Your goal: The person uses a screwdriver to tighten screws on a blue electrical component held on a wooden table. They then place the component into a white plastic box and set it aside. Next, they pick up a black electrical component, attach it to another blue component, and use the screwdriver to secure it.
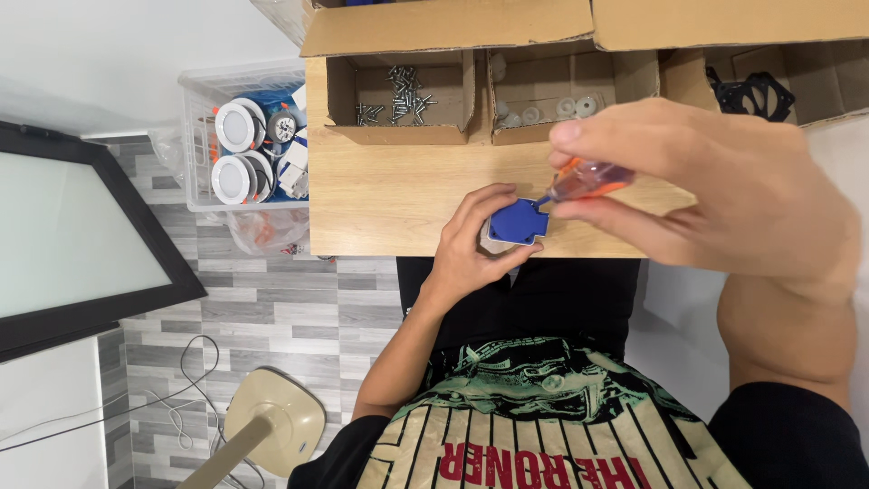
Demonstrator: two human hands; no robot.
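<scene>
Head view: the left hand point(471, 249) is pinching a small blue part point(518, 221) at the wooden worktop's point(389, 190) near edge; the right hand point(724, 195) is gripping an orange-handled screwdriver point(588, 180), tip on the part; a screw is seemingly being driven, calling for steady downward turning.

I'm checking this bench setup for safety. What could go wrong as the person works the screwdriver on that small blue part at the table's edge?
1. The blue part sits right at the table edge, steadied only by the left hand; it could slip off onto the lap or floor.
2. The screwdriver in the right hand points toward the left hand's fingertips; if it slips, it might jab them.
3. A freed screw could roll off the edge.
</scene>
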